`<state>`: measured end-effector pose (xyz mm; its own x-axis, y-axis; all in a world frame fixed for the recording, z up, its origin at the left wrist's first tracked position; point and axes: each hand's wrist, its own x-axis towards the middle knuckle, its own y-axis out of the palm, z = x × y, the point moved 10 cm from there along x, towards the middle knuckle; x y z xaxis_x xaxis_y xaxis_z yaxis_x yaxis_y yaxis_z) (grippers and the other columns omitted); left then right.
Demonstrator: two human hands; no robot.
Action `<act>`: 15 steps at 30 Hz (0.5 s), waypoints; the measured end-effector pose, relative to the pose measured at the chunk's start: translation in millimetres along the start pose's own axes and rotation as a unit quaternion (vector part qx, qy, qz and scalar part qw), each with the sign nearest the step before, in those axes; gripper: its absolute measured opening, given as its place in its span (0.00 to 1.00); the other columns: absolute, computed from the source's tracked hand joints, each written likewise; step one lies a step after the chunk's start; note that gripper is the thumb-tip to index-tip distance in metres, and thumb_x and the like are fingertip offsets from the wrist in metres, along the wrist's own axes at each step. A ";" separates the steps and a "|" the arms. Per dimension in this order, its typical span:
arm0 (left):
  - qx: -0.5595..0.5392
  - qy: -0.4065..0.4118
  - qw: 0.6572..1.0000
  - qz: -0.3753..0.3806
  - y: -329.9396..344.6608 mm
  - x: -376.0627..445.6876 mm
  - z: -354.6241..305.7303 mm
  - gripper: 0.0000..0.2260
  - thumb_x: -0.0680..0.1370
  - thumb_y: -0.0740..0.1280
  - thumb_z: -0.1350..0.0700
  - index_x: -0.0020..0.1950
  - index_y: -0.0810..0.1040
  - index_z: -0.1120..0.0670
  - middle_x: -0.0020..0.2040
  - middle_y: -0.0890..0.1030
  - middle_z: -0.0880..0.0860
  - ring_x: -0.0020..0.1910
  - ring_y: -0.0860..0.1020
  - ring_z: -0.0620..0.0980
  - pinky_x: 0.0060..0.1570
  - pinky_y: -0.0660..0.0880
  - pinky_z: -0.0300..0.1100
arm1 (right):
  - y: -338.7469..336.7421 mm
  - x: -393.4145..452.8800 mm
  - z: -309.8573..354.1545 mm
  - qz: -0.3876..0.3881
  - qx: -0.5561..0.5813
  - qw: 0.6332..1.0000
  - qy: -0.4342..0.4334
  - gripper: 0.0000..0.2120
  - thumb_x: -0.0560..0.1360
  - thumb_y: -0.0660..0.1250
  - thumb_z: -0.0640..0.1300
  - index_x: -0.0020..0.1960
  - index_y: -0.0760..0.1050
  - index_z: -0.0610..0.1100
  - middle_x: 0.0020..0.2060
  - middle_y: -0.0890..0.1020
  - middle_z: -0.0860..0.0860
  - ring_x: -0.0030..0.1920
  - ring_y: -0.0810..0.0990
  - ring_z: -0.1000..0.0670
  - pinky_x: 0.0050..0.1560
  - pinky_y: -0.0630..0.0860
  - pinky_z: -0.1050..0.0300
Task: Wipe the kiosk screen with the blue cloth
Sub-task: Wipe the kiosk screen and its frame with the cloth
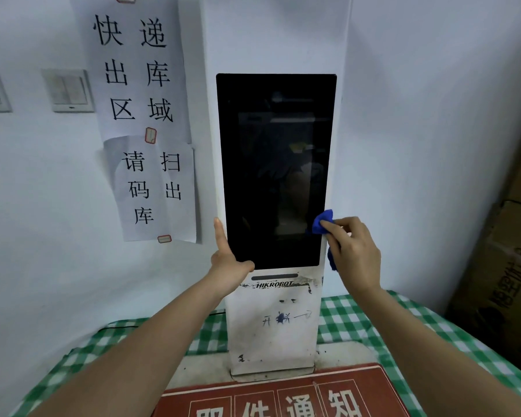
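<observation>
Blue microfibre, bunched small, sits pinched in my right hand [354, 248], and this blue cloth [323, 221] presses against the lower right edge of the kiosk screen [275, 173]. My left hand [227, 260] holds nothing; it lies open against the kiosk's lower left corner, 1 finger pointing up the bezel and the thumb hooked under the glass, bracing it. From the cloth, nearly all the dark glass lies up and to the left, its long axis vertical, so I judge the coming strokes must climb from here, and my right hand is the nearer. Beyond stands the scuffed white kiosk body [272, 332] on a green checked tablecloth [355, 323], with paper notices [139, 70] taped to the wall at left.
</observation>
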<state>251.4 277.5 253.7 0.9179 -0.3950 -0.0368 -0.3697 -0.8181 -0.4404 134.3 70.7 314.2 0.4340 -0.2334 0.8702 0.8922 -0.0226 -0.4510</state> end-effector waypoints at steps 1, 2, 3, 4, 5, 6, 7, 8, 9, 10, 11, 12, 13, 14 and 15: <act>-0.003 0.007 1.000 -0.007 -0.1 1.0 0.8 0.48 0.77 0.63 0.65 0.73 0.25 0.40 0.51 0.75 0.56 0.37 0.72 0.43 0.29 0.68 0.32 | 4.6 -6.7 -0.3 0.004 -0.001 1.000 0.000 0.14 0.72 0.71 0.37 0.57 0.80 0.45 0.49 0.79 0.48 0.44 0.77 0.46 0.26 0.73 0.56; -0.007 0.014 1.000 -0.015 -0.6 2.3 1.8 0.49 0.76 0.63 0.66 0.72 0.25 0.40 0.52 0.77 0.60 0.39 0.73 0.46 0.30 0.69 0.32 | 9.6 -14.0 -1.5 0.012 -0.001 1.000 0.000 0.14 0.71 0.72 0.36 0.56 0.80 0.45 0.48 0.79 0.48 0.44 0.77 0.46 0.25 0.72 0.56; -0.012 0.019 0.999 -0.022 -1.0 3.5 3.0 0.50 0.76 0.63 0.68 0.72 0.25 0.40 0.54 0.77 0.63 0.41 0.74 0.49 0.30 0.70 0.32 | 13.5 -20.5 -1.7 0.020 -0.001 1.000 -0.003 0.15 0.70 0.72 0.36 0.56 0.80 0.45 0.48 0.79 0.48 0.43 0.77 0.46 0.25 0.72 0.57; -0.016 0.023 0.999 -0.027 -1.3 4.5 3.5 0.50 0.75 0.63 0.69 0.72 0.25 0.40 0.56 0.77 0.64 0.43 0.75 0.51 0.31 0.71 0.33 | 15.8 -24.6 -0.5 0.027 -0.002 1.000 -0.012 0.15 0.70 0.73 0.36 0.55 0.81 0.44 0.47 0.79 0.48 0.43 0.77 0.46 0.24 0.71 0.58; -0.019 0.024 0.999 -0.027 -1.0 5.2 3.9 0.51 0.75 0.64 0.69 0.72 0.25 0.40 0.57 0.76 0.65 0.44 0.75 0.52 0.31 0.72 0.33 | 16.2 -26.1 1.5 0.030 -0.003 0.999 -0.024 0.15 0.69 0.74 0.35 0.55 0.81 0.44 0.47 0.79 0.47 0.42 0.77 0.46 0.24 0.69 0.58; -0.020 0.027 0.999 -0.027 -0.4 6.1 4.0 0.51 0.75 0.64 0.70 0.71 0.25 0.40 0.57 0.76 0.65 0.44 0.75 0.52 0.32 0.72 0.33 | 15.2 -24.9 3.5 0.029 -0.005 0.999 -0.036 0.14 0.69 0.74 0.35 0.54 0.81 0.44 0.46 0.79 0.48 0.42 0.77 0.46 0.24 0.68 0.59; -0.022 0.031 0.999 -0.028 -0.5 6.6 3.8 0.52 0.74 0.64 0.70 0.71 0.25 0.40 0.56 0.76 0.65 0.43 0.75 0.52 0.33 0.73 0.34 | 12.6 -21.8 5.3 0.024 -0.006 0.999 -0.044 0.14 0.69 0.73 0.36 0.54 0.82 0.44 0.46 0.79 0.48 0.41 0.77 0.46 0.24 0.68 0.59; -0.025 0.033 0.999 -0.029 -0.1 7.1 3.8 0.52 0.74 0.64 0.70 0.71 0.25 0.39 0.56 0.76 0.65 0.43 0.74 0.52 0.33 0.72 0.34 | 9.5 -16.9 5.8 0.016 -0.006 0.999 -0.041 0.13 0.70 0.73 0.36 0.54 0.81 0.45 0.46 0.79 0.48 0.41 0.77 0.46 0.24 0.68 0.59; -0.029 0.033 0.999 -0.029 0.4 7.4 4.2 0.52 0.74 0.64 0.70 0.71 0.25 0.39 0.55 0.76 0.65 0.43 0.74 0.52 0.32 0.72 0.34 | 5.7 -11.5 4.0 0.005 -0.001 1.000 -0.023 0.13 0.71 0.72 0.37 0.55 0.81 0.45 0.47 0.79 0.48 0.42 0.77 0.46 0.25 0.70 0.58; -0.032 0.033 0.999 -0.029 0.7 7.9 4.6 0.53 0.74 0.64 0.70 0.71 0.25 0.38 0.52 0.75 0.64 0.42 0.74 0.51 0.32 0.72 0.34 | 2.9 -6.7 1.1 -0.008 0.010 1.000 0.003 0.12 0.73 0.70 0.38 0.56 0.81 0.46 0.48 0.79 0.49 0.43 0.77 0.47 0.26 0.71 0.58; -0.035 0.033 0.998 -0.029 1.0 8.3 4.8 0.53 0.74 0.64 0.70 0.71 0.25 0.38 0.50 0.74 0.63 0.41 0.73 0.51 0.32 0.72 0.34 | 1.8 -4.1 -0.7 -0.019 0.025 0.999 0.027 0.12 0.74 0.69 0.38 0.56 0.80 0.47 0.49 0.79 0.49 0.44 0.76 0.47 0.28 0.71 0.58; -0.036 0.033 0.998 -0.029 1.2 8.6 5.0 0.53 0.74 0.64 0.70 0.71 0.25 0.38 0.49 0.73 0.61 0.40 0.73 0.50 0.31 0.72 0.34 | 3.0 -4.7 -0.5 -0.023 0.037 0.998 0.039 0.12 0.74 0.69 0.39 0.57 0.80 0.47 0.49 0.79 0.49 0.44 0.76 0.48 0.29 0.72 0.57; -0.035 0.034 0.998 -0.028 1.4 8.8 5.3 0.52 0.74 0.64 0.70 0.71 0.25 0.38 0.48 0.73 0.60 0.39 0.73 0.49 0.31 0.71 0.34 | 5.8 -8.0 2.1 -0.023 0.042 0.998 0.039 0.12 0.74 0.69 0.39 0.57 0.80 0.47 0.49 0.78 0.49 0.44 0.76 0.48 0.29 0.72 0.57; -0.032 0.036 0.998 -0.027 1.6 8.5 4.9 0.52 0.74 0.64 0.70 0.71 0.25 0.38 0.48 0.73 0.60 0.39 0.73 0.49 0.31 0.71 0.33 | 9.5 -13.2 5.1 -0.021 0.040 0.998 0.031 0.13 0.74 0.69 0.39 0.57 0.80 0.46 0.49 0.79 0.49 0.43 0.76 0.48 0.29 0.73 0.57; -0.030 0.037 0.999 -0.026 1.4 8.1 4.5 0.52 0.74 0.64 0.70 0.71 0.25 0.38 0.49 0.74 0.60 0.39 0.73 0.48 0.30 0.71 0.33 | 13.5 -19.1 7.2 -0.018 0.037 0.999 0.024 0.13 0.73 0.70 0.38 0.57 0.80 0.46 0.49 0.79 0.48 0.43 0.77 0.48 0.28 0.73 0.57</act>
<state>259.0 275.1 248.8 0.9236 -0.3798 0.0529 -0.3318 -0.8608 -0.3860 139.0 81.9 292.9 0.3975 -0.2793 0.8740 0.9144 0.0408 -0.4029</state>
